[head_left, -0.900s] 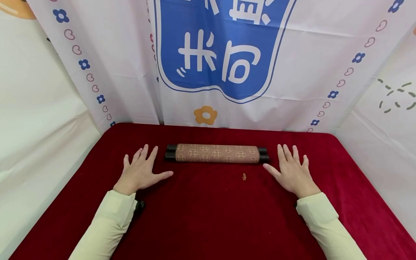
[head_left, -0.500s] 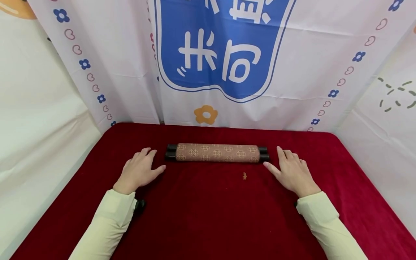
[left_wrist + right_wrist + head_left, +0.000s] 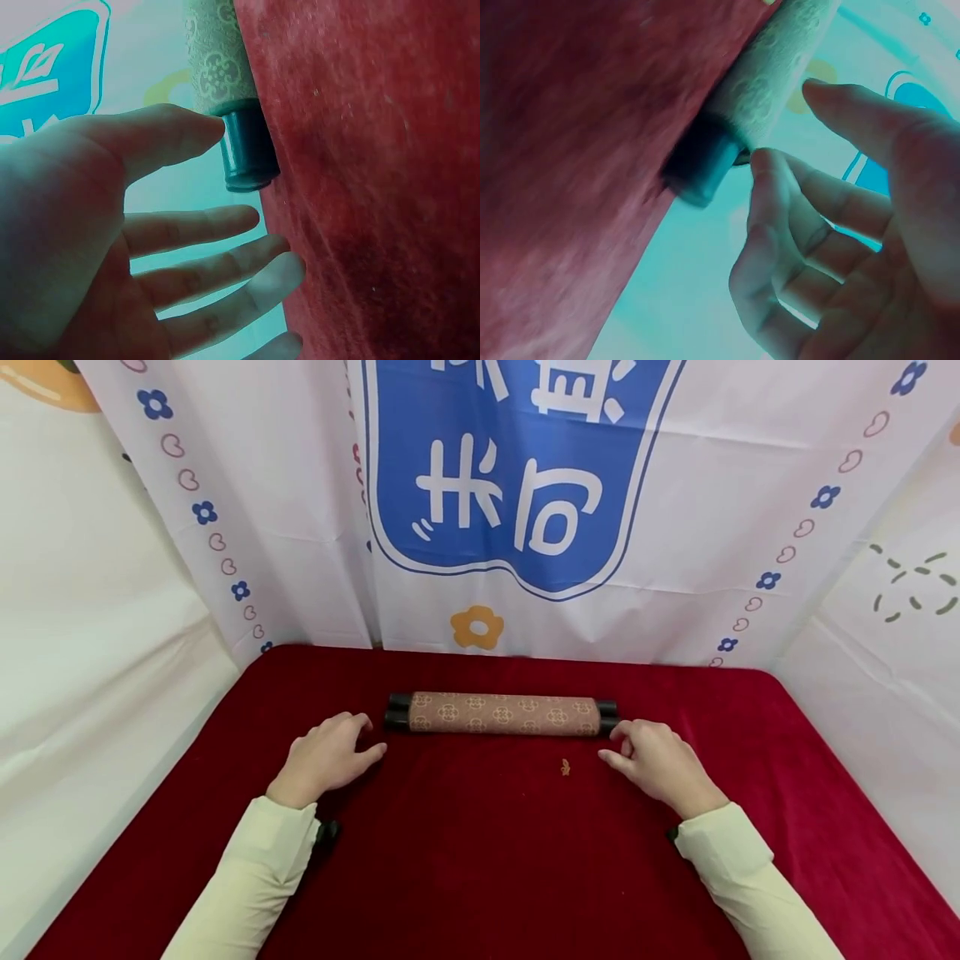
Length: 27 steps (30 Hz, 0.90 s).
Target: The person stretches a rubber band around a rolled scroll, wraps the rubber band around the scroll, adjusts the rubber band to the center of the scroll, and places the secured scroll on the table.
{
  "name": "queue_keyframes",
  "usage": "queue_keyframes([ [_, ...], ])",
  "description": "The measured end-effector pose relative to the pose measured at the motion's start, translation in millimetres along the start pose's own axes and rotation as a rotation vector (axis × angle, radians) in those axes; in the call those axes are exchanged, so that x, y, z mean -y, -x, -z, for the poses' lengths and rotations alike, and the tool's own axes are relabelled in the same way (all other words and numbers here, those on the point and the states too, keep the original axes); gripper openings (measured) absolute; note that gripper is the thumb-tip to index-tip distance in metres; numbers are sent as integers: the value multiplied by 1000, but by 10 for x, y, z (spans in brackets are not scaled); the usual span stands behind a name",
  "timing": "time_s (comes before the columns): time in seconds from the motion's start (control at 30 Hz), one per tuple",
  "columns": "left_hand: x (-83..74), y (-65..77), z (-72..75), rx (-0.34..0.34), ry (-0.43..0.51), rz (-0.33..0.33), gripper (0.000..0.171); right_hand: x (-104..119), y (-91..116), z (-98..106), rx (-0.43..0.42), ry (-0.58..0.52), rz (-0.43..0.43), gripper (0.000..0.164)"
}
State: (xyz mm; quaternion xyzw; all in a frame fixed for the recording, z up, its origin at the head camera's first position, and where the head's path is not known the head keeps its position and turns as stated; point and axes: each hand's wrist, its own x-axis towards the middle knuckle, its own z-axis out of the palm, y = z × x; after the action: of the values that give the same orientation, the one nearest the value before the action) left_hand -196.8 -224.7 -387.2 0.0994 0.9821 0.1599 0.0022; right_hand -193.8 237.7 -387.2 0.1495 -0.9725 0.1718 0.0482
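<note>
We see the patterned roll [image 3: 504, 714] lying on the red-covered bench [image 3: 465, 860], between our two hands and a little forward of their palms. Its long axis runs crosswise, from the left hand's side to the right hand's side, so each hand faces one end.

Our left hand [image 3: 321, 762] has its fingers loosely bent and the thumb well apart from them; it has hold of nothing. The black left end [image 3: 397, 720] lies just to the right of its fingertips, with a strip of cloth between them in the head view. In the left wrist view the thumb crosses in front of that end, which we take as overlap rather than touch.

Our right hand [image 3: 663, 767] is the nearer one. Its fingers are curled in more, with a clear gap between thumb and index finger, and we see nothing gripped in it. The black right end [image 3: 607, 726] lies forward and to the left of this hand, right at the index fingertip; whether they touch, we cannot tell.

A small tan scrap [image 3: 566, 767] lies left of the right thumb, on the near side of the roll.
</note>
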Motion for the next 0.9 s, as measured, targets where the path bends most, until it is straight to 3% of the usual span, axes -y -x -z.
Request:
queue_keyframes([
  [0.23,-107,3,38,51,4,-12,43,165,-26,35,36,-74,80,20],
  [0.5,-255,-36,81,61,-18,-48,43,249,-24,91,121,-95,89,20],
  [0.73,-479,-163,94,79,-44,-95,44,313,-55,82,168,-98,60,19],
  [0.9,-681,-243,58,85,-47,-122,36,345,-79,14,210,-105,79,15],
])
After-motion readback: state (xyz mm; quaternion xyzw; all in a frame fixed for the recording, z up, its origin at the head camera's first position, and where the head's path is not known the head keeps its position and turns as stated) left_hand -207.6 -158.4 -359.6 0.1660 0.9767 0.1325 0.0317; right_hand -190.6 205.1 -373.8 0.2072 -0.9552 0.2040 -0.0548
